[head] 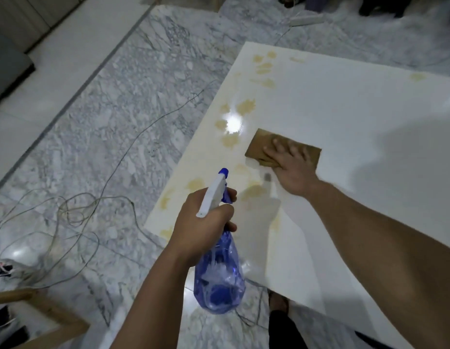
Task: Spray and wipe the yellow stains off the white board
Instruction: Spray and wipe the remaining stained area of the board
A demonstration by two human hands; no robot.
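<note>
Stains (246, 107), yellow, run along the left edge of the white board (345, 117) lying on the marble floor (118, 109). The right hand (292, 170) presses flat, fingers straight, on a brown cloth (259, 144) mid-board. The left hand (203, 225) grips a blue spray bottle (219, 278) at the near-left edge.

The white board (345, 117) looks like a smooth, glossy panel, shiny enough to throw back a bright lamp glare near its left edge. The yellow stains (246, 106) along that edge look thin and blotchy, more of a film than a crust. The brown cloth (259, 144) is matt and soft-looking, folded flat. The spray bottle (219, 278) is clear blue-tinted plastic, with a white plastic head and a solid blue trigger and nozzle. The floor (113, 117) is polished grey-veined marble, pretty reflective too. The cables (67, 210) on it look like thin, pale plastic-coated wire.
</note>
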